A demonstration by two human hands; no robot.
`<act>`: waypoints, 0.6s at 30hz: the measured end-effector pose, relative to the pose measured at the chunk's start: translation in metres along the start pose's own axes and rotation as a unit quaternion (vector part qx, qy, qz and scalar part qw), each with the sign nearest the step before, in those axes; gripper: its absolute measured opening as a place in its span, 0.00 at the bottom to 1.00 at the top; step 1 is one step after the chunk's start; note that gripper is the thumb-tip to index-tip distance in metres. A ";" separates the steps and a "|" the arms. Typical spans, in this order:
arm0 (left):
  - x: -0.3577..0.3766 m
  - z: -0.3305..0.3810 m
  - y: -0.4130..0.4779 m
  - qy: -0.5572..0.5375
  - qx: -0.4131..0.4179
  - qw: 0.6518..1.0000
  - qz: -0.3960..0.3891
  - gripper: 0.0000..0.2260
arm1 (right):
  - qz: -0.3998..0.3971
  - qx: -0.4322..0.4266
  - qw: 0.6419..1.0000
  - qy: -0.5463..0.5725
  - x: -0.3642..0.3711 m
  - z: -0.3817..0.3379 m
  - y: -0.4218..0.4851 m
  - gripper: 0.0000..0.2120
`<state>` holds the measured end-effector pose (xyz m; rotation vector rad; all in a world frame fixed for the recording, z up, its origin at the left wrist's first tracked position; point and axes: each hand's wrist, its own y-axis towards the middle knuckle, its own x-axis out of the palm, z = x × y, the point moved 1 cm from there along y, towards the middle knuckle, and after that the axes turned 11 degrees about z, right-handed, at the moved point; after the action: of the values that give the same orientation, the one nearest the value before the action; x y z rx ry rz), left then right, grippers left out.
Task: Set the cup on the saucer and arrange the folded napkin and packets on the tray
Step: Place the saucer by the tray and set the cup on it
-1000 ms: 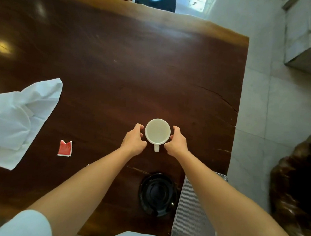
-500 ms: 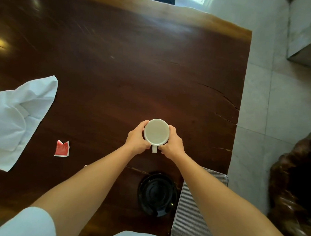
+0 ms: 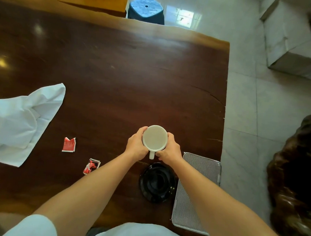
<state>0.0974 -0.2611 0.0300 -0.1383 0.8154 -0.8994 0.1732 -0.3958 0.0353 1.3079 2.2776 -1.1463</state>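
A dark, glossy wooden slab table (image 3: 117, 71) with a paler raw far edge fills most of the view, with lamp glare on its left part. To its right is a pale tiled floor (image 3: 249, 107). A grey stone-like block (image 3: 288, 45) sits at the upper right, and a blue stool (image 3: 146, 9) stands just past the table's far edge.

A dark, lumpy carved mass (image 3: 295, 168) at the right border is cut off and hard to identify. The white napkin (image 3: 21, 121) lies loosely rumpled on the left of the table and runs out of frame there. The right forearm crosses the ribbed metal tray (image 3: 202, 166) and hides part of it. It also covers the edge of the black saucer (image 3: 155, 182), so I cannot tell whether the saucer touches the tray.

The napkin's one free corner points toward the far right. The tray sits at the table's near right corner, with its long axis running away from the person. The saucer is just to its left.

The white cup (image 3: 155, 138) is upright just beyond the saucer's far rim. It is not on the saucer, and whether it rests on the wood or is lifted cannot be told. Its handle points straight back at the person. Its inside looks pale (liquid or bare glaze, I cannot say).

The left hand (image 3: 136, 146) and right hand (image 3: 170, 149) each curl their fingers around one side of the cup, holding it between them.

Two red packets lie well to the left. The nearer packet (image 3: 91, 166) is tilted, and the farther packet (image 3: 69, 144) has a torn top.
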 end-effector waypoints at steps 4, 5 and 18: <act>0.003 -0.004 -0.032 0.003 0.019 1.000 -0.008 0.38 | 0.010 0.008 1.000 0.006 -0.004 0.015 -0.030 0.35; 0.005 -0.006 -0.039 0.004 0.023 1.000 -0.010 0.38 | 0.012 0.012 1.000 0.009 -0.004 0.019 -0.037 0.35; 0.026 -0.036 -0.109 0.022 0.024 0.999 -0.039 0.37 | 0.013 0.036 0.998 -0.045 0.004 0.072 -0.100 0.34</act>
<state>0.0118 -0.3416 0.0369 -0.1101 0.8325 -0.9981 0.0788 -0.4756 0.0364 1.2803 2.1672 -1.2622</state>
